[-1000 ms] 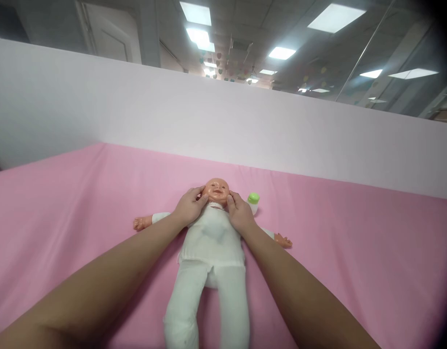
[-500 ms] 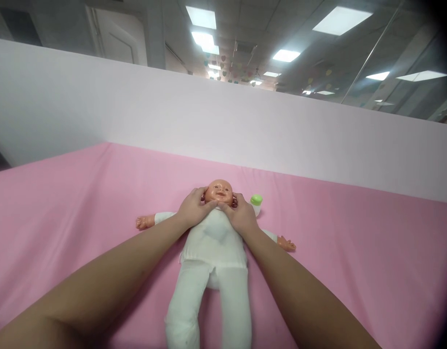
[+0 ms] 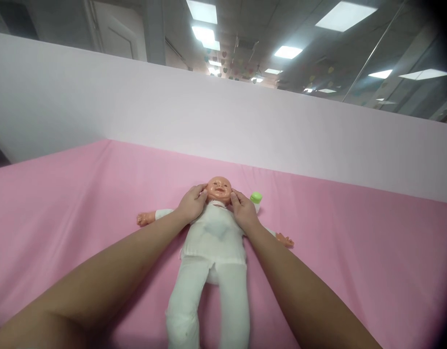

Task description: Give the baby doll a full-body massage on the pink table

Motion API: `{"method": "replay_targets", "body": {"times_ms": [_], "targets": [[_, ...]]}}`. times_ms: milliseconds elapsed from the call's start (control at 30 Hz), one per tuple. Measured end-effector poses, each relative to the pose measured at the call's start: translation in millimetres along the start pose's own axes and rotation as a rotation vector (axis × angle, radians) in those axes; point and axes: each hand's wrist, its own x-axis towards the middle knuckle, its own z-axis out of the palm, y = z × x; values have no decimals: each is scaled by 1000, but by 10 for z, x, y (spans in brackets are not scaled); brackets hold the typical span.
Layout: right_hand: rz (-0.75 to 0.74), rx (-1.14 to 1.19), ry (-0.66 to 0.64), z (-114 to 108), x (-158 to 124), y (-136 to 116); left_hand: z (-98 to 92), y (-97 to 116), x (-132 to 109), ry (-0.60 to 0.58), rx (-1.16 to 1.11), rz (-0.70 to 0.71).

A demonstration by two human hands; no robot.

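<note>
A baby doll [image 3: 216,237] with a hard plastic head and a white cloth body lies on its back on a pink sheet, arms spread to both sides. Against the side of its head in the left of the view is my left hand [image 3: 193,203], fingers and thumb closed at the ear. My right hand [image 3: 244,209] grips the opposite side in the same way, its thumb by the other ear. Both ears are mostly hidden by my fingers. Just beyond my right hand stands a small white bottle with a green cap [image 3: 256,198], its lower part partly covered.
The pink sheet [image 3: 340,261] spreads under the doll to both sides. Behind it rises a low white wall [image 3: 223,121]. Above that wall show glass, ceiling lights and a white door [image 3: 118,36].
Both thumbs have moved from under the doll's chin outward to the sides of its head, so its neck now shows. The bottle stays in place.
</note>
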Motion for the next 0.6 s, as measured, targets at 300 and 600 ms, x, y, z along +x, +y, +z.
{"method": "replay_targets", "body": {"times_ms": [300,600], "targets": [[35,-204,1,36,-53,-73,-37,201,-80,-54,28,-37],[46,-96,3,46,-16,-7,-14,129,-48,-10,126,13]]}}
